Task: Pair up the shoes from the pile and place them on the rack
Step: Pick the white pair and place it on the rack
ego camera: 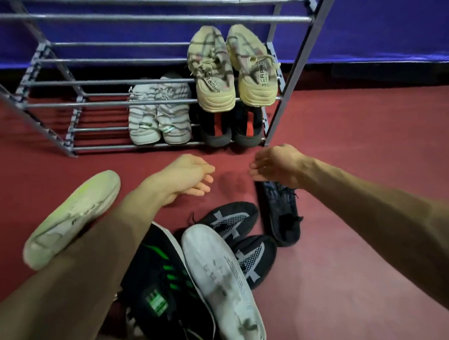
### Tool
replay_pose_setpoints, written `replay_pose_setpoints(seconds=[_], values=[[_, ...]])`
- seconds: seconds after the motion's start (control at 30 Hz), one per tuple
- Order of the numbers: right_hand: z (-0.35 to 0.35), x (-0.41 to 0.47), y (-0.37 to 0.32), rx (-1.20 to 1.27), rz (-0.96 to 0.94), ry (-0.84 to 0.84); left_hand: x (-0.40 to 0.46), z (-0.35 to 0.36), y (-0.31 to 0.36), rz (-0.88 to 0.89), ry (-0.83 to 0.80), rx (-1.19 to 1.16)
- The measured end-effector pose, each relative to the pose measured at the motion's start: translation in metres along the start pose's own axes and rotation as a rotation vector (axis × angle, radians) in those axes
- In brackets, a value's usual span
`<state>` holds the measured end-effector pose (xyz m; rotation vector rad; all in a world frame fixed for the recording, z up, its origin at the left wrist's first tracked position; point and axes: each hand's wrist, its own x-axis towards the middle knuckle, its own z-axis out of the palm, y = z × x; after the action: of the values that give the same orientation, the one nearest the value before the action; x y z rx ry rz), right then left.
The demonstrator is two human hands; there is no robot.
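The heel tabs of the yellow plaid sneakers (231,69) on the rack (140,17) seem to read "SCARPA"-like lettering, too blurred to confirm. My left hand (186,178) hovers with fingers loosely spread, holding nothing. My right hand (275,165) hangs with fingers drooped just above a black knit shoe (281,213) in the floor pile.

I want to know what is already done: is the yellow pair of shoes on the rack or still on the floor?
On the rack. The yellow pair rests side by side on the rack's bars, above the black pair.
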<state>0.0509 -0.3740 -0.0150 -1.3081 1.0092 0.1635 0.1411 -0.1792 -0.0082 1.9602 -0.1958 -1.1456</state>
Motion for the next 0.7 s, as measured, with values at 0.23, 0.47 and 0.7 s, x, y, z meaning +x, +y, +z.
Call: replay_pose_setpoints(seconds=[0.23, 0.47, 0.7], values=[[-0.006, -0.008, 0.034, -0.487, -0.010, -0.056, -0.005, -0.017, -0.037, 0.028, 0.007, 0.360], [0.034, -0.020, 0.063, -0.893, 0.039, -0.427, -0.029, -0.053, -0.065, 0.009, 0.167, 0.685], [0.079, -0.013, 0.087, -1.226, 0.017, -0.574, -0.059, -0.099, -0.110, -0.171, 0.093, 0.597]])
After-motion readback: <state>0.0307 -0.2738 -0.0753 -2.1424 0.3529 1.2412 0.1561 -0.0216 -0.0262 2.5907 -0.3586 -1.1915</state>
